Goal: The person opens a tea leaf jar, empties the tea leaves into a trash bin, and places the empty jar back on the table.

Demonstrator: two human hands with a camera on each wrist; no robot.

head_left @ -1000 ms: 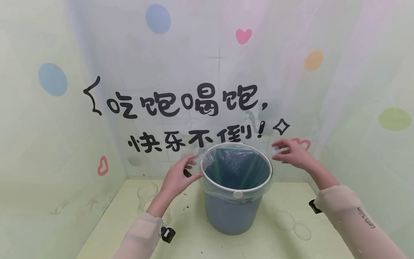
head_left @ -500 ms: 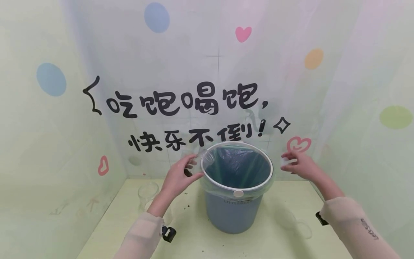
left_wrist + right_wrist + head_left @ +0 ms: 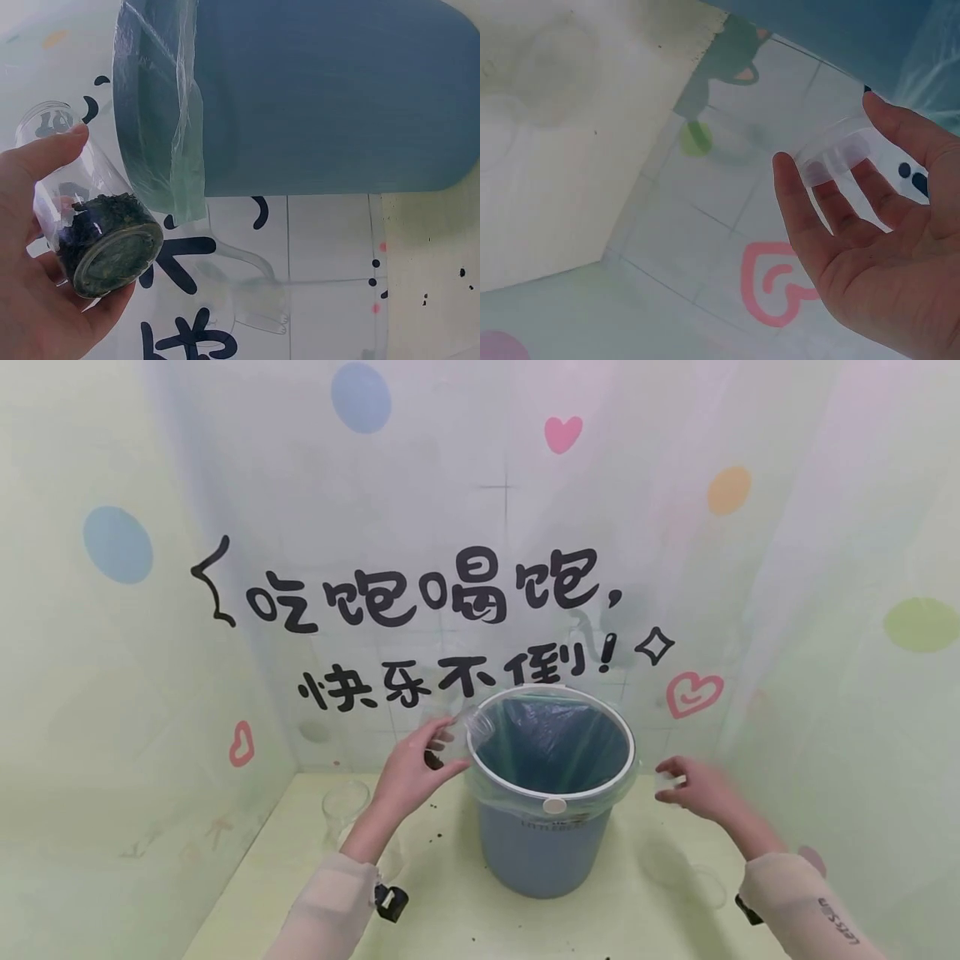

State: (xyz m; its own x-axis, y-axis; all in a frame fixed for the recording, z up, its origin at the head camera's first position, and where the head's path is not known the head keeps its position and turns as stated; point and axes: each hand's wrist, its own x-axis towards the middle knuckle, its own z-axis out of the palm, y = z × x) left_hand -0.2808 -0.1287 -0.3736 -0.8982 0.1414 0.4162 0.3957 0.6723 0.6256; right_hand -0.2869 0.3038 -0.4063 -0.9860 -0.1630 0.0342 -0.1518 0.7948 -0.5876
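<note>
My left hand (image 3: pixel 412 772) grips a clear glass jar (image 3: pixel 101 214), with dark dried leaves gathered towards its base. The jar is tilted, its mouth end at the left rim of a blue bin (image 3: pixel 540 856). A translucent green liner bag (image 3: pixel 551 727) lines the bin and folds over its white rim. To the right of the bin, in the air, my right hand (image 3: pixel 697 787) pinches a clear round lid (image 3: pixel 836 154) between thumb and fingers. In the head view the lid is mostly hidden by the fingers.
More clear glassware (image 3: pixel 347 802) stands on the pale table (image 3: pixel 450 910) behind my left forearm. Two faint clear rings, one of them a thin ring (image 3: pixel 708 887), lie right of the bin. Dark crumbs (image 3: pixel 462 272) are scattered about. Printed curtain walls (image 3: pixel 420 485) enclose the back and sides.
My right hand has moved down and slightly right, away from the bin's rim, carrying the clear lid. The left hand and its jar have hardly moved.
</note>
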